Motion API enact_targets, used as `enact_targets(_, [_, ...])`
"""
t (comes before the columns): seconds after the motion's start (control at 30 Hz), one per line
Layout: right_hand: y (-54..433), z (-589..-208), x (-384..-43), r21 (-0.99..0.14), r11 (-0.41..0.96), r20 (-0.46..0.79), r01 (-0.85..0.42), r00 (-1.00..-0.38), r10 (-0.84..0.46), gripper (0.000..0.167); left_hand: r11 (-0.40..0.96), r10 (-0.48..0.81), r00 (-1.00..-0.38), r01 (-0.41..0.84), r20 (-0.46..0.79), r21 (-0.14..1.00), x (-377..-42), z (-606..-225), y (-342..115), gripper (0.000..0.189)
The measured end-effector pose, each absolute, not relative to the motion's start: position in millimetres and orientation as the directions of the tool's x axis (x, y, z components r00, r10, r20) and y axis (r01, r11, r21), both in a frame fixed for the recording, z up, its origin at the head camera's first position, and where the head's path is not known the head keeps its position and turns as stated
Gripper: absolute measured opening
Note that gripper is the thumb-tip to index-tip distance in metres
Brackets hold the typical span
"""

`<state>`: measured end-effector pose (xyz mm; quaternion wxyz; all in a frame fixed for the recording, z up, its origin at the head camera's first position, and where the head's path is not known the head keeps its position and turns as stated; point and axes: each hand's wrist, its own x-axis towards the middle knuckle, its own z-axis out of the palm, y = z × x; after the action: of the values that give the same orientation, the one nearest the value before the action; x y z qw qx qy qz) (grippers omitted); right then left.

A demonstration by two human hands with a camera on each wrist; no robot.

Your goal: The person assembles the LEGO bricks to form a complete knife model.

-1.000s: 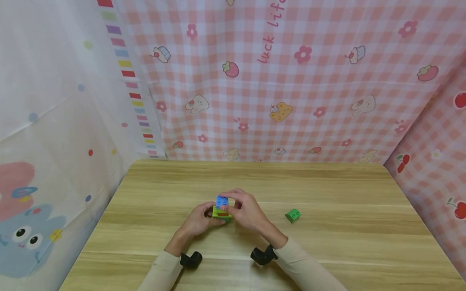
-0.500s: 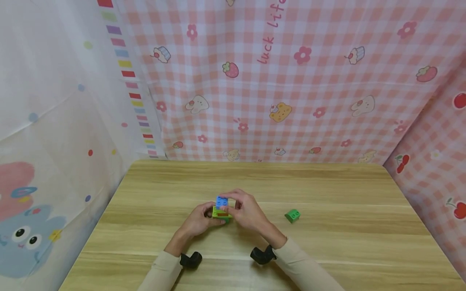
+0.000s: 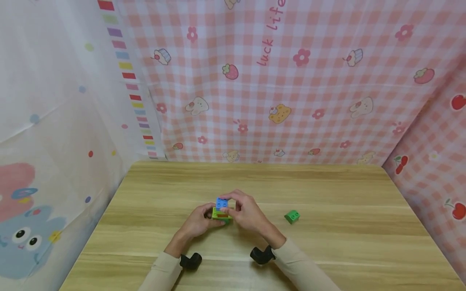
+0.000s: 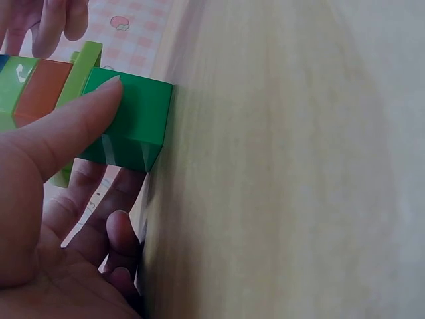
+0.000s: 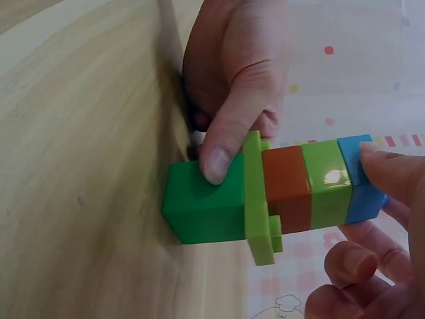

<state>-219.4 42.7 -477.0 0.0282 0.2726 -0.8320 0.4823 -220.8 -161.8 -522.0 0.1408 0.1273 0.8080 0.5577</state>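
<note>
A stack of toy building bricks stands on the table, between both hands. At its base is a dark green block point(image 5: 206, 206), topped by a lime plate point(image 5: 255, 199), an orange-brown brick point(image 5: 287, 189), a lime brick point(image 5: 327, 183) and a blue brick point(image 3: 221, 203). My left hand point(image 3: 198, 221) grips the dark green block low down, thumb on the near face and fingers behind. My right hand point(image 3: 248, 212) pinches the blue brick between thumb and fingers; in the right wrist view its other fingers curl below. The bricks look pressed together without a visible gap.
A loose green brick point(image 3: 292, 216) with a curved side lies on the wooden table point(image 3: 327, 242), to the right of the hands. Black wrist mounts sit at both cuffs. A pink checked cloth point(image 3: 255, 89) hangs behind the table's far edge.
Both hands keep their holds on the stack. The whole head view has shifted very slightly; nothing else visibly moves.
</note>
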Motion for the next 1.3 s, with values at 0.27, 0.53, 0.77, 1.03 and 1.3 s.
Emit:
enact_targets(0.27, [41.4, -483.1, -217.7, -0.758, 0.400, 0.330, -0.515, -0.832, -0.445, 0.034, 0.365, 0.343, -0.935, 0.043, -0.092, 0.930, -218.9, -521.7, -160.3, 0.037])
enact_targets(0.53, [39.1, -482.6, -214.2, -0.754, 0.434, 0.311, -0.494, -0.849, -0.428, 0.038, 0.342, 0.363, -0.927, 0.041, -0.092, 0.939, -205.8, -492.8, -158.7, 0.035])
enact_targets(0.77, [38.1, -478.0, -212.5, -0.750, 0.475, 0.275, -0.460, -0.870, -0.408, 0.039, 0.342, 0.376, -0.922, 0.049, -0.089, 0.938, -206.5, -491.3, -160.0, 0.035])
enact_targets(1.03, [46.4, -469.7, -210.9, -0.753, 0.460, 0.254, -0.471, -0.852, -0.457, 0.049, 0.360, 0.359, -0.929, 0.046, -0.093, 0.932, -219.8, -519.4, -160.6, 0.038])
enact_targets(1.3, [83.7, -454.1, -206.0, -0.780, 0.449, 0.223, -0.436, -0.864, -0.451, 0.050, 0.372, 0.350, -0.931, 0.035, -0.106, 0.927, -223.4, -523.9, -162.9, 0.045])
